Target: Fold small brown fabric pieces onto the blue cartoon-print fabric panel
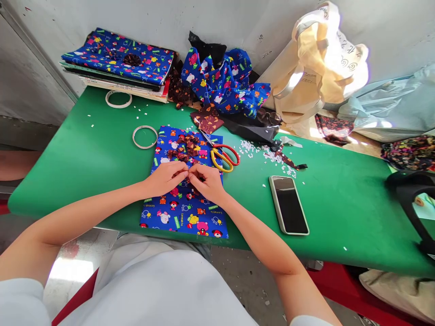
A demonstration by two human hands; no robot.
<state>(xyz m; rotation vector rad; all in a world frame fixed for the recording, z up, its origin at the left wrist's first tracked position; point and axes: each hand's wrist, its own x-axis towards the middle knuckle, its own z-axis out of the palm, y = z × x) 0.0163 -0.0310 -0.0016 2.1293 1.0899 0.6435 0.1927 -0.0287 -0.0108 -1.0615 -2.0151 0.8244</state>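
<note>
A blue cloth with cartoon animals (183, 217) lies flat at the front of the green table, beneath both hands. My left hand (166, 178) and my right hand (207, 182) meet over its middle, fingertips pinched together. Between them shows a bit of a small brown fabric piece (189, 177), mostly hidden by the fingers. Several brown patterned fabric pieces (185, 148) lie heaped just beyond my fingers. Scissors with red and yellow handles (222, 156) rest partly on the cloth's right edge, blades pointing away.
Two tape rolls (145, 137) lie on the left, near a stack of folded cloth and books (118, 59). Crumpled blue cloth (220, 86) sits at the back. White paper bits (268, 154), a phone (289, 205) and a cream tote bag (306, 68) are to the right.
</note>
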